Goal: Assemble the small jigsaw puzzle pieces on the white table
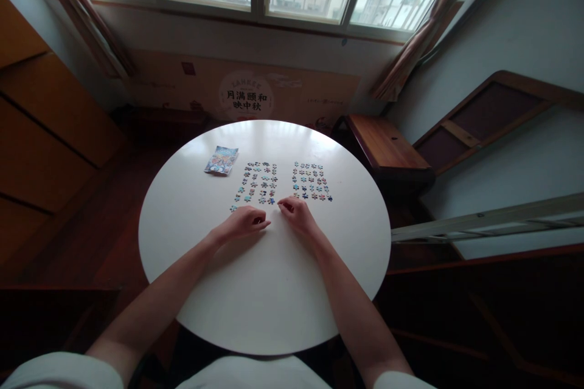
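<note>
Both hands rest near each other over the round white table (pixel 255 292). My left hand (pixel 246 220) is loosely closed, thumb side toward the middle; whatever is inside its fingers, if anything, cannot be seen. With fingertips pinched together, my right hand (pixel 295 213) sits just below the gap between two groups of puzzle pieces. The left group of jigsaw puzzle pieces (pixel 262 185) lies in loose rows beyond my left hand. Beyond my right hand, the other group of jigsaw puzzle pieces (pixel 312 180) forms similar spaced rows. Anything in the pinch is too small to make out.
A colourful printed packet (pixel 221 160) lies on the table left of the pieces. At the back right stands a wooden bench (pixel 387 143). A printed cardboard panel (pixel 292 94) leans under the window. An orange-brown cabinet (pixel 45 127) is on the left.
</note>
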Tool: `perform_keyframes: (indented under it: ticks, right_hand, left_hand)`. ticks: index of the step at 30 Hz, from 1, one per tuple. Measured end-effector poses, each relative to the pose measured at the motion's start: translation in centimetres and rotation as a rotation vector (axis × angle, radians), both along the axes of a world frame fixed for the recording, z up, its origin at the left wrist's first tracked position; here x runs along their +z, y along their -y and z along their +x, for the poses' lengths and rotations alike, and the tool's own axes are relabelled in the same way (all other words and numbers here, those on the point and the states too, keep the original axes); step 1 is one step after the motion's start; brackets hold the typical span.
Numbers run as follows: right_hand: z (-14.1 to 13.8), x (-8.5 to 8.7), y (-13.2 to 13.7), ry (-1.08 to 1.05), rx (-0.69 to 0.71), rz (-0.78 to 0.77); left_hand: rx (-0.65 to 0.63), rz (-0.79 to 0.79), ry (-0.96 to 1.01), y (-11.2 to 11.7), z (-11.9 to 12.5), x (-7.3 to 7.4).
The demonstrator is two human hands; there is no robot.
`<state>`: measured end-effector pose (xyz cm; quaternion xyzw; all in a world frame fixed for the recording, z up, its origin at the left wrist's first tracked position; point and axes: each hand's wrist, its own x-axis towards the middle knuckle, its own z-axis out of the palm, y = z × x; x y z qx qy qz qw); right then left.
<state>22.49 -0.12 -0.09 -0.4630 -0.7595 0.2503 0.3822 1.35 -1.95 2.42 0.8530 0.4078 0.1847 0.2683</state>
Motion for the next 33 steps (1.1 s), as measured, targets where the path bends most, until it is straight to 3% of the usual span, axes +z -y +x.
perform_keyframes:
  ticks: [9,13,15,19,21,25,33]
  right_hand:
    - [0.0,0.2,0.1,0.018,-0.001,-0.012]
    - [-0.1,0.2,0.1,0.015,0.001,-0.016]
    - [-0.1,0.1,0.1,0.009,-0.002,-0.022]
    - [-0.1,-0.1,0.0,-0.003,-0.002,-0.027]
    - [-0.1,-0.2,0.0,-0.007,0.001,-0.024]
    - [-0.2,0.0,0.1,-0.003,0.002,-0.021]
    - [-0.1,-0.1,0.1,-0.02,-0.001,-0.025]
  left_hand:
    - [0.023,-0.017,0.002,-0.1,-0.1,-0.2]
    - [0.03,-0.022,0.107,-0.5,-0.1,-0.7]
    - [0.12,-0.018,0.215,-1.2,-0.4,-0.5]
    - [0.553,0.022,0.345,-3.5,-2.2,1.0]
    - [0.631,-0.033,0.304,-4.8,-3.4,2.0]
    - [0.61,-0.016,0.097,-7.4,-4.7,3.2]
    - [0.767,-0.072,-0.359,-11.4,-2.6,2.3]
